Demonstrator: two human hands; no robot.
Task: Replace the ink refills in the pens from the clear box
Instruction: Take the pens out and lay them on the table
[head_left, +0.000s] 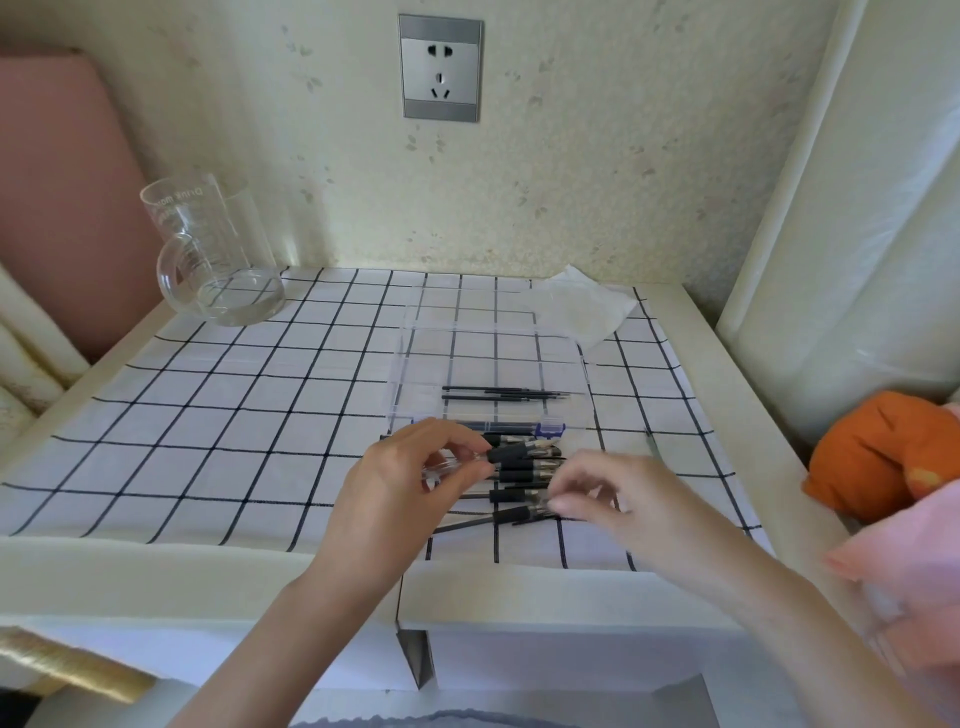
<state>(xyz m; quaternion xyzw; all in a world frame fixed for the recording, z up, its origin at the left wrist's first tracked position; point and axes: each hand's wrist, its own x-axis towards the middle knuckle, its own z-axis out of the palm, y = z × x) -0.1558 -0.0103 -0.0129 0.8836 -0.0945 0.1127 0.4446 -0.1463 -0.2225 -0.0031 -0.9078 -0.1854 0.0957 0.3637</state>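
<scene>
I record the left hand pinching a clear-barrelled pen over the pen pile, likely for unscrewing. The right hand curls near its tip, grip indeterminate. Refills lie in the clear box just beyond.

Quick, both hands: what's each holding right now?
Left hand: pinching a pen by its clear barrel.
Right hand: fingers curled over the pen pile; grip cannot be told.

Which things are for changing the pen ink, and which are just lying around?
For the job:
- clear box
- ink refills inside it
- pile of pens in front of the box
- clear pen pinched by the left hand
- right hand, at the pen tips

Just lying about:
- glass measuring jug
- tissue
- orange cloth bundle
- wall socket
</scene>
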